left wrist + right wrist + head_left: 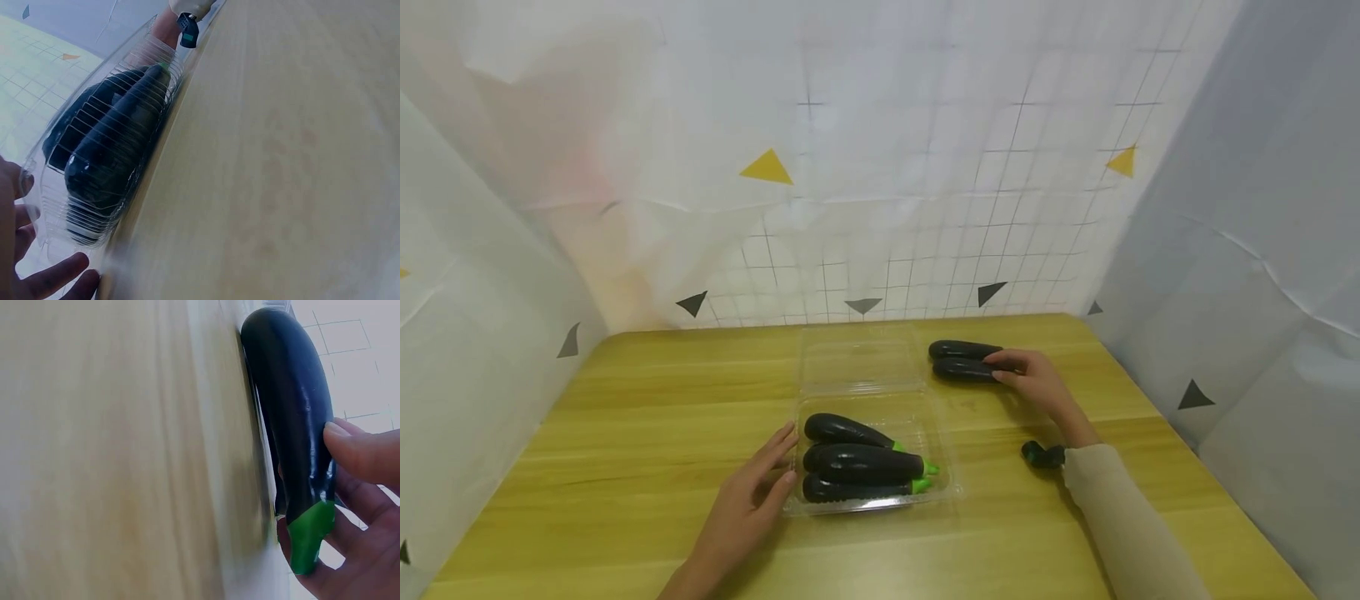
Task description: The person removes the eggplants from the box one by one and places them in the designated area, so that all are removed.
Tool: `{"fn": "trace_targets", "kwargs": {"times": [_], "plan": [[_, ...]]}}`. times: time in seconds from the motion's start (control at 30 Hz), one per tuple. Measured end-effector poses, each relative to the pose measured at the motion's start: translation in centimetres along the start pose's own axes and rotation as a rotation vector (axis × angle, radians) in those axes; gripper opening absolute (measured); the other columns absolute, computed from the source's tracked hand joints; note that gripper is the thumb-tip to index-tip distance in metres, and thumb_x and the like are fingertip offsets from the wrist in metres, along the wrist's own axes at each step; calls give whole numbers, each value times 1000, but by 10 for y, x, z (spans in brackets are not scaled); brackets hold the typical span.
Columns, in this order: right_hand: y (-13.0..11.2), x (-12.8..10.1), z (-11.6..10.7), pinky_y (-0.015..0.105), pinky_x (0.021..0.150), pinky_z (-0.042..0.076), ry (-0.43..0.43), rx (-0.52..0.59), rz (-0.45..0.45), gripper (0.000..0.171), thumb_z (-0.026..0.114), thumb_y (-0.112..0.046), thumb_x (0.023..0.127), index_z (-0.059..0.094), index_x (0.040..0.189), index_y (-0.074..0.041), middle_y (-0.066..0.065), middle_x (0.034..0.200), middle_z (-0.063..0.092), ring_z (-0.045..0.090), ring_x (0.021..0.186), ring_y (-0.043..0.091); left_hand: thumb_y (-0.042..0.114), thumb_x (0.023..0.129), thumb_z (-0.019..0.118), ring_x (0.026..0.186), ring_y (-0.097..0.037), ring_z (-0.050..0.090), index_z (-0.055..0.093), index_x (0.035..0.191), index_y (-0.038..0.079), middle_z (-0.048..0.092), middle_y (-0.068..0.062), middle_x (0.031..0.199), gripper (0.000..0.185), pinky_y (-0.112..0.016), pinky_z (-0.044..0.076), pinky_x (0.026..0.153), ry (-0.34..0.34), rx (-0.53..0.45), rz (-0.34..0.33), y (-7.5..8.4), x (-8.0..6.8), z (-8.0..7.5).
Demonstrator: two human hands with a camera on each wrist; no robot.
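A clear plastic clamshell box [951,467] lies on the table with its lid folded back. Several dark eggplants [857,462] with green stem ends are piled inside. My left hand [751,492] is at the box's left side, fingers spread and loosely bent; in the left wrist view its fingertips [75,265] are by the ribbed wall. Two more eggplants lie side by side right of the lid. My right hand [1033,379] grips the nearer eggplant [294,406] near its green end, thumb on top and fingers curled behind. The farther eggplant [962,348] is partly hidden by the hand.
A small black device [1042,455] sits at the right wrist, by the sleeve's cuff. White sheets [880,242] with grid lines and coloured triangles stand behind the wooden table [647,417] and along both sides.
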State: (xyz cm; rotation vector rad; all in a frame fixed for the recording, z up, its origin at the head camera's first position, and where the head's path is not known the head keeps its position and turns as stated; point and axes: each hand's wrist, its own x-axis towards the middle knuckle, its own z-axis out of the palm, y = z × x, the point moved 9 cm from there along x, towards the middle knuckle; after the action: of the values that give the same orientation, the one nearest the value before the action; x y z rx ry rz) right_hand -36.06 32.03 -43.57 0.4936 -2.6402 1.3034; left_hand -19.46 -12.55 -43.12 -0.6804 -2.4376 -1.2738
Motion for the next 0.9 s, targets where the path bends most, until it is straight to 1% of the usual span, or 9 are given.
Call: {"fn": "trace_targets", "kwargs": {"times": [0.1,0.23,0.4,0.53,0.67,0.9], "plan": [[2,-1,1,64,104,44,-12,3,7,27,65,7,99,67,126,12,30,130,64,54,127,49,12,102,68,119,-18,66,56,150,9,43,-1,162,49,-58,47,104,-7,-5,-10,-1,0,1],[4,0,1,59,102,48,-22,-5,12,28,70,1,98,71,125,4,23,130,67,57,127,43,14,103,67,120,-19,65,55,152,12,43,2,162,50,-58,48,103,-15,-3,-31,-3,0,1],[8,1,-1,57,101,50,-6,-2,25,31,78,-1,92,74,123,-1,20,130,68,58,125,39,17,104,66,121,-18,64,55,152,13,43,3,162,49,-58,49,102,-17,1,-46,-3,-1,2],[12,3,-2,56,102,50,16,18,47,32,78,2,91,74,123,-1,19,130,67,58,126,38,17,105,65,120,-15,64,55,152,14,43,3,162,49,-57,50,101,-21,-1,-56,-3,0,2],[12,3,-4,56,102,50,35,25,40,33,77,3,91,72,124,3,21,131,66,58,125,39,19,105,65,121,-14,63,54,153,14,42,5,162,49,-56,51,101,-27,-1,-68,-4,0,2],[14,0,-6,62,108,40,54,-36,63,31,76,-2,95,71,126,-1,18,131,67,55,128,39,17,105,65,121,-15,64,55,152,13,43,5,162,48,-56,51,101,-28,-4,-61,-4,0,3]]}}
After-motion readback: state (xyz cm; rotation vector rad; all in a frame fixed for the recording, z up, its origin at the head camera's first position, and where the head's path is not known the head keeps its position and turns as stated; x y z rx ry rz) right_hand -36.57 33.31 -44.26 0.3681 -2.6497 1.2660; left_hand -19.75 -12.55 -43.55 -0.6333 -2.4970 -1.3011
